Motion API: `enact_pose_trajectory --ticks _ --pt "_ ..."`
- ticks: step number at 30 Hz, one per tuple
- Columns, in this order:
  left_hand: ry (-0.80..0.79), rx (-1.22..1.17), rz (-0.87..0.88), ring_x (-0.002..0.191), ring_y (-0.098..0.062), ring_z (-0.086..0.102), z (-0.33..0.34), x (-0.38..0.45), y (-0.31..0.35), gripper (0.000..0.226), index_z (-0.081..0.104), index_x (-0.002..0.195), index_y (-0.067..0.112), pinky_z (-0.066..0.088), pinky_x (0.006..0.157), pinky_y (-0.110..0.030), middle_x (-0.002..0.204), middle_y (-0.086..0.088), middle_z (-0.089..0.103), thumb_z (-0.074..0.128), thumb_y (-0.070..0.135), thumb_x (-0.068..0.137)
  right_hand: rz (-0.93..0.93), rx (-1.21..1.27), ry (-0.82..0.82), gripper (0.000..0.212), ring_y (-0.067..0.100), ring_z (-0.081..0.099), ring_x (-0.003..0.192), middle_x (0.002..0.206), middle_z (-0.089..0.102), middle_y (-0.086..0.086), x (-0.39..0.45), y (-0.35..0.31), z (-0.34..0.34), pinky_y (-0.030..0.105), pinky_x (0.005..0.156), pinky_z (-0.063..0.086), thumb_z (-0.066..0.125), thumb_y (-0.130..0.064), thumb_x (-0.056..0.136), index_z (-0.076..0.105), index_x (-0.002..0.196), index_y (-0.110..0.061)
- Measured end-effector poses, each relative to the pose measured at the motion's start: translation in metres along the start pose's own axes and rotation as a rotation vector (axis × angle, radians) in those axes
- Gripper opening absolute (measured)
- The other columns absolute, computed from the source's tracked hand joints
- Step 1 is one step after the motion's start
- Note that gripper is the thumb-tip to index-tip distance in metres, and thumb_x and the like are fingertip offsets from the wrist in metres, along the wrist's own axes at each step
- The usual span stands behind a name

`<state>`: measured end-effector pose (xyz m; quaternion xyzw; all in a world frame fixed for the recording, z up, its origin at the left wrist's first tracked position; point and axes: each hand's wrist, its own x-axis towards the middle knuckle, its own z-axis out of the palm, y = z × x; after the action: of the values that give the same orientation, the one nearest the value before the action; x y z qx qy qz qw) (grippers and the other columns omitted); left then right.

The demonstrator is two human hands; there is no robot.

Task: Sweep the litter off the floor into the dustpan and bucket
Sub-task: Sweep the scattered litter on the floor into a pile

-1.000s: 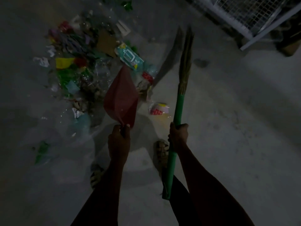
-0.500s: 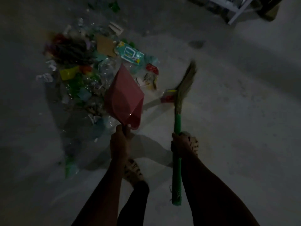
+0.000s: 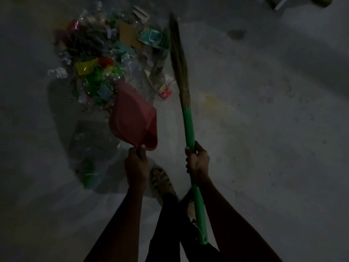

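Observation:
A heap of litter [image 3: 113, 59], wrappers, clear plastic and cardboard, lies on the dim concrete floor ahead to the left. My left hand [image 3: 136, 165] grips the handle of a red dustpan [image 3: 132, 118], whose mouth points at the near edge of the heap. My right hand [image 3: 197, 160] grips the green handle of a straw broom [image 3: 179, 59]. The broom's bristles reach along the heap's right side, beside a teal packet [image 3: 154, 37]. A small red and white wrapper [image 3: 166, 93] lies between dustpan and broom. No bucket is in view.
A clear bottle with green on it [image 3: 88, 176] lies on the floor left of my foot [image 3: 162, 183]. A crumpled white paper [image 3: 59, 72] sits at the heap's left edge. A white frame corner [image 3: 283, 3] shows at the top right. Bare concrete spreads to the right.
The broom has swung from the red and white wrapper up to the far right side of the heap. The dustpan has stayed near the heap's front edge.

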<state>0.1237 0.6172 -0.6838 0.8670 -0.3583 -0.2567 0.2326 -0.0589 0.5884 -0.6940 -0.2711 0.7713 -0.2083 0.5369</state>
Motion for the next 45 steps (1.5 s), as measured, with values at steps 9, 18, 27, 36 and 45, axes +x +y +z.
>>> enact_pose_trajectory --ticks 9,18,27,36,45 --pt "0.030 -0.070 -0.009 0.077 -0.042 0.063 -0.009 -0.002 0.013 0.051 0.061 0.093 0.002 0.044 0.062 -0.042 0.082 -0.023 0.067 0.042 0.049 0.093 0.104 -0.057 0.051 0.021 0.022 0.052 0.052 0.068 0.056 0.006 0.019 -0.025 -0.007 0.028 0.047 0.046 0.056 -0.023 0.099 0.058 0.117 -0.012" --pt "0.094 -0.076 -0.091 0.067 -0.030 0.058 -0.023 0.004 0.016 0.037 0.060 0.089 -0.001 0.030 0.059 -0.031 0.076 -0.019 0.063 0.050 0.032 0.100 0.201 -0.063 -0.215 0.041 0.021 0.050 0.048 0.069 0.056 0.012 -0.011 -0.059 0.033 0.025 0.041 0.042 0.059 -0.019 0.098 0.055 0.136 -0.006" --pt "0.185 -0.141 -0.195 0.076 -0.044 0.062 -0.043 0.042 0.052 0.035 0.060 0.091 -0.004 0.038 0.059 -0.039 0.082 -0.028 0.064 0.052 0.030 0.099 -0.087 -0.060 -0.116 0.053 0.013 0.042 0.043 0.064 0.054 0.004 -0.011 -0.139 0.014 0.024 0.038 0.034 0.060 -0.021 0.099 0.046 0.151 -0.024" --pt "0.188 -0.136 -0.215 0.082 -0.042 0.063 -0.020 0.082 0.087 0.035 0.060 0.096 -0.001 0.037 0.063 -0.036 0.088 -0.026 0.066 0.051 0.032 0.100 -0.152 -0.209 -0.033 0.028 0.024 0.056 0.055 0.071 0.061 0.007 0.110 -0.189 0.002 0.038 0.053 0.054 0.056 -0.028 0.099 0.060 0.122 -0.012" --pt "0.190 -0.013 -0.513 0.090 -0.045 0.062 0.050 0.074 0.161 0.046 0.059 0.102 0.000 0.050 0.075 -0.047 0.093 -0.027 0.064 0.048 0.044 0.097 0.181 -0.286 -0.329 0.031 0.024 0.057 0.053 0.075 0.061 0.016 0.201 -0.238 -0.027 0.032 0.052 0.049 0.065 -0.019 0.093 0.062 0.115 0.004"
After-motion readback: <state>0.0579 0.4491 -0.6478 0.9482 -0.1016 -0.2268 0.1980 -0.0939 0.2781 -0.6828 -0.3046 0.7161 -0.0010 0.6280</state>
